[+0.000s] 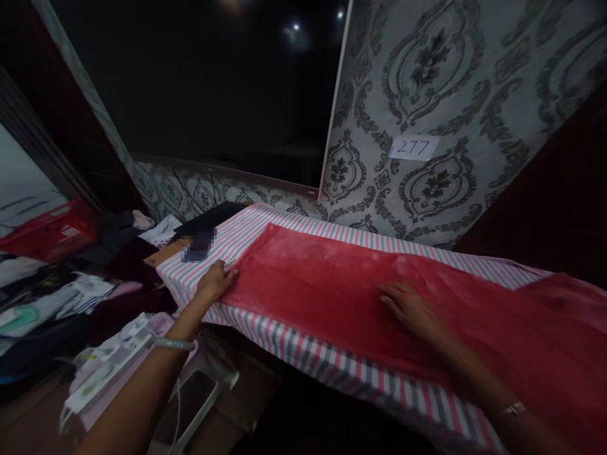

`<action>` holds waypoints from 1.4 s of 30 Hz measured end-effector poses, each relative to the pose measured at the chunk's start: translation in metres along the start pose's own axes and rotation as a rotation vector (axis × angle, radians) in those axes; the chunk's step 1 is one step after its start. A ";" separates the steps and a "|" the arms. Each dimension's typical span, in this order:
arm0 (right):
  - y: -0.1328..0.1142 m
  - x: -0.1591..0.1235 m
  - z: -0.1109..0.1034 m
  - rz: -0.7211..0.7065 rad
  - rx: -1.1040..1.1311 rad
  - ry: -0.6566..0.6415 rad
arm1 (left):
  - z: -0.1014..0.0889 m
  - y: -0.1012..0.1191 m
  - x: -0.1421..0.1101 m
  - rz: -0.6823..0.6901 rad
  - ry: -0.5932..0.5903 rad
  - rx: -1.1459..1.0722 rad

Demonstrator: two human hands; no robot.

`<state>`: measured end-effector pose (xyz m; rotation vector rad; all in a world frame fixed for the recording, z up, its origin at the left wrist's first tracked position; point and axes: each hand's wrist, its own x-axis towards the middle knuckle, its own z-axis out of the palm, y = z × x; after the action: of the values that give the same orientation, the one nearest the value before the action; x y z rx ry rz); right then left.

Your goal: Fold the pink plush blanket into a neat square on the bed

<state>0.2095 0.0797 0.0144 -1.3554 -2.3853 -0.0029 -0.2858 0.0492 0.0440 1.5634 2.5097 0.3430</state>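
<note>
A long red cloth [308, 284] lies spread along a table covered by a pink, grey and white striped cloth [303, 344]. Its surface has paler patches and a few wrinkles. At its left end is my left hand [215, 282], touching the edge with thumb and fingers apart. My right hand [408, 306] rests on or just over the middle of the red cloth, fingers stretched out to the left; whether it presses down I cannot tell. Toward the right, more red fabric [564, 303] runs out of view, with a fold near the back edge.
A dark, partly pixelated object [202, 245] lies at the table's left end. Below stand a white power strip [111, 366] with cables and a white stool [203, 392]. Clothes [71, 297] and a red bag [52, 230] are heaped at left. A large television [213, 82] hangs behind.
</note>
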 end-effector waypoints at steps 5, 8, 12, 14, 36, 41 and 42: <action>0.042 0.053 0.025 0.022 -0.121 0.098 | -0.004 0.016 0.026 0.066 0.081 -0.038; 0.066 0.076 0.032 0.047 -0.147 0.098 | -0.004 0.037 0.056 0.080 0.057 -0.068; 0.090 0.097 0.042 0.088 -0.138 0.037 | 0.001 0.065 0.102 0.054 -0.013 -0.127; 0.099 0.104 0.049 0.098 -0.127 0.000 | 0.005 0.077 0.120 0.038 -0.035 -0.155; 0.077 0.233 0.001 0.233 -0.154 -0.028 | -0.046 0.097 0.179 0.044 0.425 -0.045; 0.075 0.241 0.057 0.349 -0.193 -0.221 | -0.009 0.102 0.204 -0.006 0.144 -0.089; 0.075 0.238 0.067 0.367 -0.202 -0.237 | -0.001 0.101 0.206 -0.018 0.095 -0.098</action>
<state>0.1419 0.3286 0.0189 -1.9720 -2.3321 0.0205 -0.2895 0.2769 0.0689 1.5203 2.5330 0.5418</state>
